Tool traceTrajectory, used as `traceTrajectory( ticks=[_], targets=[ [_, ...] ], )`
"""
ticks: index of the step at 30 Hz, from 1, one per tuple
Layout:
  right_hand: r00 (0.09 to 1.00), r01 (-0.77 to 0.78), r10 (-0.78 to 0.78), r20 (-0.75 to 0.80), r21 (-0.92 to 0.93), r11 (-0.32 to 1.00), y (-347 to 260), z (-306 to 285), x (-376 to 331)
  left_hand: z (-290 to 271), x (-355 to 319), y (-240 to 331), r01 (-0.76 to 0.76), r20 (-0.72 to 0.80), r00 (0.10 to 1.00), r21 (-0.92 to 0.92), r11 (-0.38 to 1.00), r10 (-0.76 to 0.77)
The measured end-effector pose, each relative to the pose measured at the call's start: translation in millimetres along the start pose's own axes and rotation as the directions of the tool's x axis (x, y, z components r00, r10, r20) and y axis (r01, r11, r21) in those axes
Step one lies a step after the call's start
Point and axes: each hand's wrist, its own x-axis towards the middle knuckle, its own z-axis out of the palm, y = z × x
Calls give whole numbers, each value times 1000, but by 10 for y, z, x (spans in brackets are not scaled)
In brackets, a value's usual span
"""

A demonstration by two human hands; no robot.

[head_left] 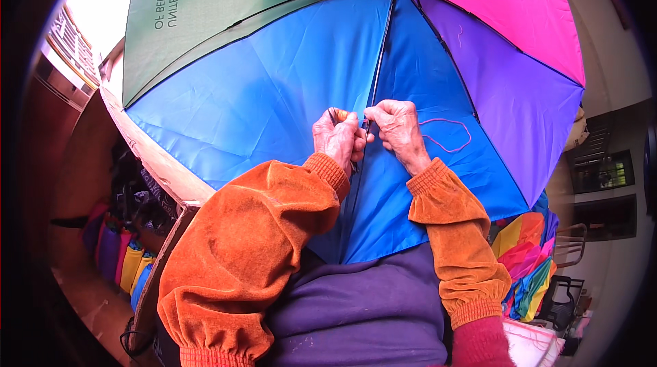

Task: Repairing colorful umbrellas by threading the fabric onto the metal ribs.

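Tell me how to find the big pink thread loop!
Find the open umbrella, then its blue panel behind the right hand. Just right of that hand curls the pink thread loop, wider than the short pink squiggle on the purple panel.

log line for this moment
left hand: at black rib | right hand: pinched at rib | umbrella: open | pink thread: over blue panel

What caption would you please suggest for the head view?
Left hand and right hand at a rib of an open, colourful umbrella.

Apparent workshop: umbrella (308,72), fabric bundles (130,268)
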Motion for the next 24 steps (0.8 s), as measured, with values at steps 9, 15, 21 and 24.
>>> traceTrajectory(
  ticks=[9,15,21,24],
  targets=[
    [999,48,-49,-10,-12,999,2,-25,18,10,-8,1,-12,19,1000,63,998,11],
    [999,29,-26,40,-65,997,-72,-136,-41,-31,0,70,35,10,999,155,987,-37],
    [867,495,-446,223,-483,722,-45,-231,-16,-69,50,102,83,69,993,136,987,-93],
    [846,530,-468,256,-505,682,-24,-176,2,-72,71,89,78,88,992,147,986,-92]
  ],
)
